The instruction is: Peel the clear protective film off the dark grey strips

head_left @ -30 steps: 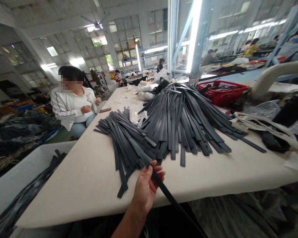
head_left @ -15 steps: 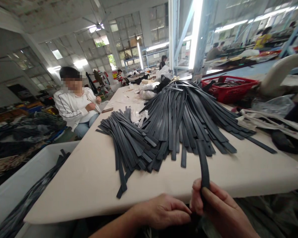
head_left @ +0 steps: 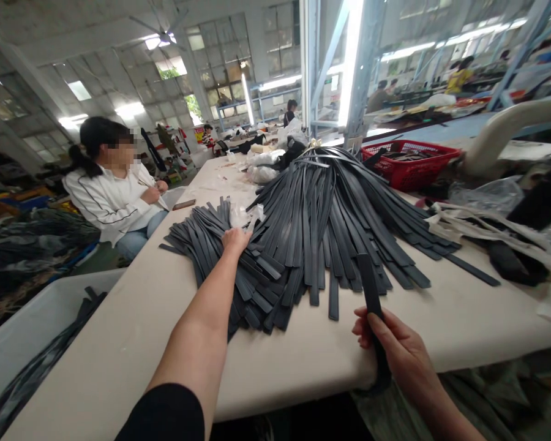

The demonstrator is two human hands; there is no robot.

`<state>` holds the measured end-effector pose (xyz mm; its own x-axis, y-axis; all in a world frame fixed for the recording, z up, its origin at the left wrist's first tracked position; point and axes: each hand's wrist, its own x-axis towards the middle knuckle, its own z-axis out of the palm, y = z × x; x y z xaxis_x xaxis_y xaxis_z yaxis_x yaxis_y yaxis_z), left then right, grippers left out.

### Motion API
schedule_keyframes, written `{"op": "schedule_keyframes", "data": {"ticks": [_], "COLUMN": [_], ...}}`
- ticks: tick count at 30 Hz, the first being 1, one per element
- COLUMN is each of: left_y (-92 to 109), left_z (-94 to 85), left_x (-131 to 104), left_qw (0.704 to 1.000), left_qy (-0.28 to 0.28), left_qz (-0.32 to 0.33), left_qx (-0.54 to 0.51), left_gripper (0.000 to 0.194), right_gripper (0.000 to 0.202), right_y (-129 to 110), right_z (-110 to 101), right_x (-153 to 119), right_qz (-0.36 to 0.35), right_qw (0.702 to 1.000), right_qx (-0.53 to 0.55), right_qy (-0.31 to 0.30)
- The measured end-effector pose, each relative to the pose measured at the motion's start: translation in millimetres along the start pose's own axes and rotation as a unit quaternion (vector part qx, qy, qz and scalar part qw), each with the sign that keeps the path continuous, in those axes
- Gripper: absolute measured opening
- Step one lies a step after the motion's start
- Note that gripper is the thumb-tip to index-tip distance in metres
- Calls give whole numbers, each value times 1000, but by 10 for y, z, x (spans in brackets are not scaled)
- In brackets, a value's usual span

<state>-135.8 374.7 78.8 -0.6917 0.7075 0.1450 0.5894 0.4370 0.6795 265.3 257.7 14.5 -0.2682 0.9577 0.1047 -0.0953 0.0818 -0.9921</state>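
Note:
Dark flat strips lie fanned in a large bundle (head_left: 316, 226) on the beige table (head_left: 133, 343), tied at the far end. A smaller pile of strips (head_left: 197, 236) overlaps it on the left. My left hand (head_left: 236, 241) is stretched out over the smaller pile, its fingers pinched beside a crumpled clear plastic piece (head_left: 257, 214); what they hold is too small to make out. Near the front edge, my right hand (head_left: 397, 343) grips one dark strip (head_left: 371, 285) between thumb and fingers, its upper end standing up and its lower part hanging by the table edge.
A person in white (head_left: 112, 190) sits at the left, near a phone-like object (head_left: 184, 204) on the table. A white bin (head_left: 50, 312) with strips stands at lower left. At the right are a red basket (head_left: 406, 165), pale straps (head_left: 477, 226) and plastic bags.
My left hand has moved from beside my right hand at the front edge, forward and left to the smaller pile. My right hand still holds the strip, slightly higher. The seated person's head has turned.

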Motion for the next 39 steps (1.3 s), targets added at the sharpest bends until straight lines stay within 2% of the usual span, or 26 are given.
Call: {"op": "schedule_keyframes", "data": {"ticks": [3, 6, 9, 13, 16, 20, 22, 24, 27, 29, 32, 35, 37, 39], "left_y": [-66, -79, -53, -42, -94, -238, -315, -376, -421, -414, -377, -371, -397, -429], "left_z": [132, 127, -41, -428, -697, -870, -869, -826, -724, -662, -604, -593, -611, -646], "left_x": [70, 106, 121, -40, -439, -1270, -1711, -2108, -2561, -2760, -2943, -3042, -3078, -3094], "left_qw": [999, 993, 975, 928, 886, 840, 826, 821, 825, 828, 824, 819, 816, 816], "left_qy": [-5, -10, -3, -14, -48, -112, -137, -157, -176, -195, -225, -235, -256, -286], "left_qz": [-40, -70, -97, -119, -124, -125, -125, -119, -92, -76, -65, -77, -97, -108], "left_qx": [-31, -99, -200, -353, -445, -516, -532, -536, -529, -521, -516, -518, -509, -490], "left_gripper": [19, 22, 25, 22, 16, 19, 30, 37, 34, 28, 26, 32, 37, 39], "right_gripper": [40, 43, 46, 53, 52, 48, 47, 46, 44, 41, 41, 38, 33, 29], "right_y": [-17, 16, 82, 152, 140, 41, -55, -185, -376, -440, -427, -396, -415, -460], "right_z": [-10, -39, -73, -114, -132, -83, 13, 174, 509, 742, 1022, 1174, 1214, 1225], "right_x": [0, 10, 24, 59, 73, 39, -11, -76, -148, -148, -78, 19, 63, 75], "right_qz": [-14, -14, 6, 38, 47, 58, 77, 96, 128, 145, 144, 102, 59, 5], "right_qw": [999, 999, 998, 997, 998, 998, 996, 984, 951, 929, 911, 933, 954, 962], "right_qx": [-30, -50, -60, -53, -47, -14, 22, 50, 68, 86, 126, 114, 59, -1], "right_qy": [1, 8, 18, 33, 24, 6, -51, -141, -273, -329, -365, -326, -287, -273]}}
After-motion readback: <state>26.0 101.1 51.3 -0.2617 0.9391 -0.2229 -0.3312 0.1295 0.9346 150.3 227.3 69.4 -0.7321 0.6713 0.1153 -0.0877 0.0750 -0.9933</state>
